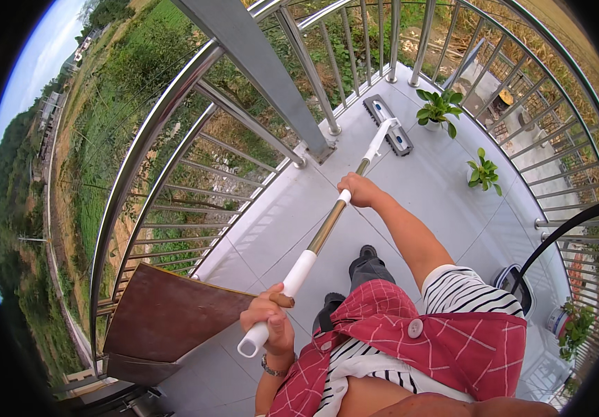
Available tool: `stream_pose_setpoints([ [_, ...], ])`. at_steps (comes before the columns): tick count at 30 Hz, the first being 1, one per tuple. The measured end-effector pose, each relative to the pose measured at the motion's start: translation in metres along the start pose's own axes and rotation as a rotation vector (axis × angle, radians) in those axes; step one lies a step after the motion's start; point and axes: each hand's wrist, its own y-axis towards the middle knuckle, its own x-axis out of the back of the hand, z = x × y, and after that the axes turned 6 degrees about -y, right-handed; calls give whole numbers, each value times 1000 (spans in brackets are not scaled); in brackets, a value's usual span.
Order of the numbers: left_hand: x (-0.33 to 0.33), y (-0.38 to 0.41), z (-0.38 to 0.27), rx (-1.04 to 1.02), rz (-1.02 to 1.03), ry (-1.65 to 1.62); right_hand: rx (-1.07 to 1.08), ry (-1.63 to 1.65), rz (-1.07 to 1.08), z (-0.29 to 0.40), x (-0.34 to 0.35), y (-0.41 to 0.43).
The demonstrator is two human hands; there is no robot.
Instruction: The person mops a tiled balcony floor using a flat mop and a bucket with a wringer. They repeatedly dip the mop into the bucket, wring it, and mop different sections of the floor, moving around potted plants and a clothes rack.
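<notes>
My left hand [272, 319], with a bracelet or watch on the wrist, grips the white lower handle close to its open end. A small brown thing shows at its fingers; I cannot tell what it is. Further up, my right hand [357, 190] is closed around the metal pole [326, 228], just beyond a white collar. The pole slants away to a white swivel joint [380, 139] and a flat grey mop or floor-brush head [389, 125] with a dark fringed edge. That head rests on the pale tiled floor [299, 208] near the balcony corner.
Two potted plants [437, 110] [482, 172] stand along the right edge. Metal railings [148, 135] and a grey post [273, 73] bound the balcony. A brown board [174, 315] lies left, a tub [513, 284] right, below a black curved tube [565, 229]. My shoes [368, 252] are on the tiles.
</notes>
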Motion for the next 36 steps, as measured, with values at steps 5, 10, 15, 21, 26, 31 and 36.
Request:
stream_pose_setpoints([
  [5,-24,-48,40,119,368,42,-17,-165,133,-63,13,-17],
  [10,19,-86,-2,159,176,82,-13,-28,55,-9,-30,-48],
  [15,80,-142,-89,183,9,74,-28,59,70,108,-78,-97],
  [21,145,-206,-226,-1,34,356,59,265,37,282,-120,-168],
  [26,120,-234,-293,-198,-9,416,236,445,108,374,-150,-187],
  [31,85,-242,-291,-344,50,509,498,507,320,387,-166,-172],
  [36,51,-227,-285,-410,131,542,495,481,408,364,-121,-190],
])
